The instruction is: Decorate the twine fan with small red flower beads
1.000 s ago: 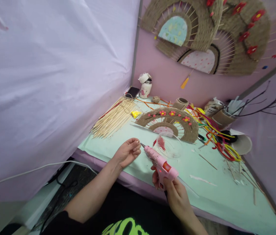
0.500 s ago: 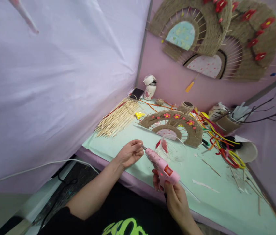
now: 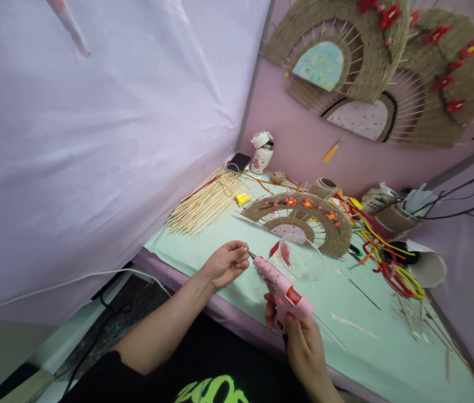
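Note:
My right hand grips the handle of a pink glue gun, whose nozzle points up and left. My left hand rests on the mint tabletop with its fingers pinched together right at the nozzle tip; what they hold is too small to make out. Just behind the gun stands a clear plastic bowl with red bits inside. Beyond it lies a half-round jute fan with small red flowers.
A bundle of bamboo skewers lies at the far left of the table. Coloured pipe cleaners, a paper cup, twine spools and a small jar crowd the back. Loose sticks are scattered at the right. Finished fans hang on the pink wall.
The view has shifted slightly, so everything sits a little lower and to the right. Both hands keep the same pose at the glue gun's tip.

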Available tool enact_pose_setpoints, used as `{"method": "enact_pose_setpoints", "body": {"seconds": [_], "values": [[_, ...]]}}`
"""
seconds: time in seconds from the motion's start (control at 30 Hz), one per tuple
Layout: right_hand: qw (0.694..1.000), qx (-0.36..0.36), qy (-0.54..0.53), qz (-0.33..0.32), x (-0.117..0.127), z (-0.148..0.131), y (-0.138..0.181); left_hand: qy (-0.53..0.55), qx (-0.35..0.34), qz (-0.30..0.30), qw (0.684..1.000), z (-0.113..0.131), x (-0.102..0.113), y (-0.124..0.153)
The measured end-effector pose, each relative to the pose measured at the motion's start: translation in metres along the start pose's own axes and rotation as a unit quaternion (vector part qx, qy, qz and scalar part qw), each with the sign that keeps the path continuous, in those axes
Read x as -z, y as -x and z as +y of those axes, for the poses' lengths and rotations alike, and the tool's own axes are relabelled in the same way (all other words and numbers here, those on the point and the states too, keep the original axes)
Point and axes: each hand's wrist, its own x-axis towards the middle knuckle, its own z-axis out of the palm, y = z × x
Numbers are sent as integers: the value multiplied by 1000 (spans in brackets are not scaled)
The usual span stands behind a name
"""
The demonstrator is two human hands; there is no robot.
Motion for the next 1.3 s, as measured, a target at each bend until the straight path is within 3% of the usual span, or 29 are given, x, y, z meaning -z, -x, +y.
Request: {"method": "enact_pose_setpoints", "body": {"seconds": [0.27, 1.3], "values": [[999, 33, -13, 8, 0, 5, 0, -4, 0, 4, 1000, -1, 1, -1], [1000, 17, 8, 12, 2, 9, 1, -2, 0, 17, 1000, -1, -1, -1]]}}
